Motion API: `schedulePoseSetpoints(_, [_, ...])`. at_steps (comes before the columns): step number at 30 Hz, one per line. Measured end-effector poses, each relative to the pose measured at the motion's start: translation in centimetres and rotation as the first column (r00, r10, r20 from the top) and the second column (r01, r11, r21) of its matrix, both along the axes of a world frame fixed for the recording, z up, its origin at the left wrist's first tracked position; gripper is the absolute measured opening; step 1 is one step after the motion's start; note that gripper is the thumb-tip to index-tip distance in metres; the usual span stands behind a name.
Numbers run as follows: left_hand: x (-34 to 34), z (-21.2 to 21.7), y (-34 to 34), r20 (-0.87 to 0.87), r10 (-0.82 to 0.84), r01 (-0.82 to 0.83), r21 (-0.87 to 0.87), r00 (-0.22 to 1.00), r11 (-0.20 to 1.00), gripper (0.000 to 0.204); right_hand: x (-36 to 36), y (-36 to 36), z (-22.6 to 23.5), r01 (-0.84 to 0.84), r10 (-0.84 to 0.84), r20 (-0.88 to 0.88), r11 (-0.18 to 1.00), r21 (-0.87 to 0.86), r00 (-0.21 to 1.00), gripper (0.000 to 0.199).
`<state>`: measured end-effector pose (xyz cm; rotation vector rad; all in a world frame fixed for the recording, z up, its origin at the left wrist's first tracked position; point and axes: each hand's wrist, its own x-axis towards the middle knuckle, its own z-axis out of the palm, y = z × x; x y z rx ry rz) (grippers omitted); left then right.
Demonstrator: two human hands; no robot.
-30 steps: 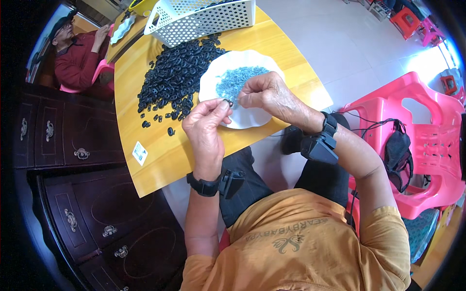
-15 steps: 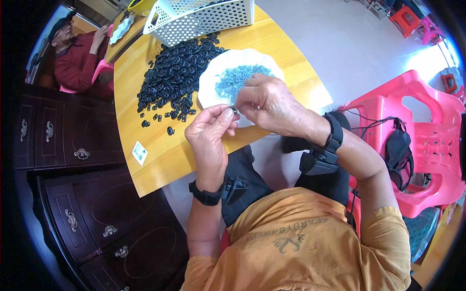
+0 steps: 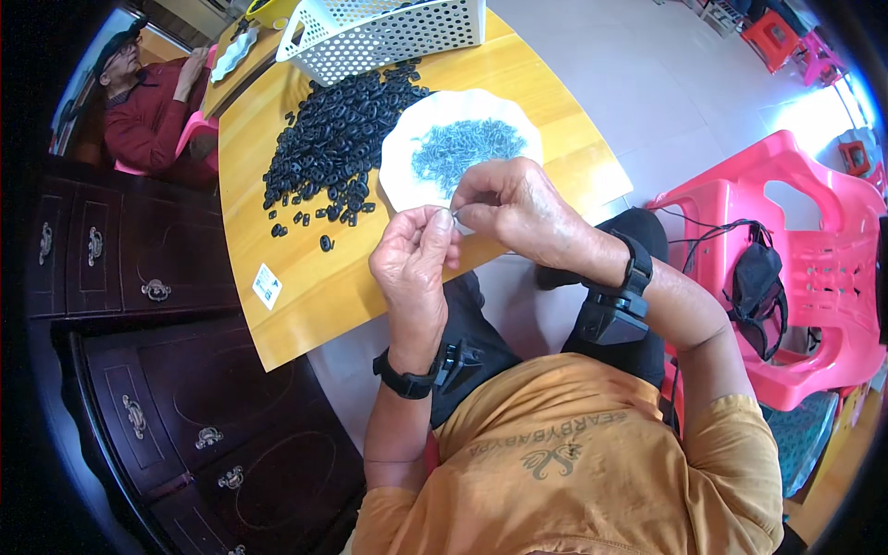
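Note:
Over the table's near edge my two hands meet at the fingertips. My left hand (image 3: 414,254) is closed in a pinch; the small black plastic part in it is almost wholly covered by thumb and fingers. Against it, my right hand (image 3: 513,208) pinches a thin silvery metal piece (image 3: 454,214), too small to make out fully. Just beyond lies a white scalloped plate (image 3: 396,176) with a heap of small silvery metal pieces (image 3: 467,148). Left of the plate spreads a pile of small black plastic parts (image 3: 333,134), a few lying loose.
A white perforated basket (image 3: 398,42) stands behind the pile on the yellow wooden table (image 3: 305,314). Dark wooden cabinets (image 3: 185,370) line the left, and a pink plastic chair (image 3: 721,231) is at the right. Another person (image 3: 153,116) sits at the far left.
My right hand has come down from over the plate to my left fingertips. My left hand has shifted slightly right, and its fingers now cover the black part.

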<state>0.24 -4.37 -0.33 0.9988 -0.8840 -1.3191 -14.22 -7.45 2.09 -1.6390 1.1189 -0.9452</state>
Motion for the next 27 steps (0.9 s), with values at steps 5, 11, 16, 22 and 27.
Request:
schedulePoseSetpoints(5, [0.5,0.1,0.0,0.078,-0.016,0.013,0.040,0.997,0.999,0.010,-0.1,0.3,-0.5,-0.017,-0.075,-0.247,0.937,-0.349,0.966,0.006])
schedulePoseSetpoints(11, [0.8,-0.4,0.2,-0.067,-0.037,0.042,0.075,0.997,0.996,0.010,0.1,0.8,-0.6,0.026,-0.024,0.080,1.000,-0.015,0.997,0.006])
schedulePoseSetpoints(16, [1.1,0.2,0.5,-0.204,-0.039,0.070,0.150,0.978,0.986,0.012,-0.4,0.8,-1.4,-0.012,-0.024,0.289,0.992,0.124,0.957,0.008])
schedulePoseSetpoints(22, [1.0,0.8,1.1,-0.080,-0.039,0.049,0.124,0.996,0.991,0.014,-0.2,1.1,-1.3,0.031,-0.026,0.214,0.999,-0.020,0.976,0.007])
schedulePoseSetpoints(27, [0.7,1.0,1.3,-0.033,-0.012,0.016,0.108,0.999,0.994,0.014,-0.2,1.2,-1.4,0.047,-0.037,0.226,0.998,-0.037,0.973,0.006])
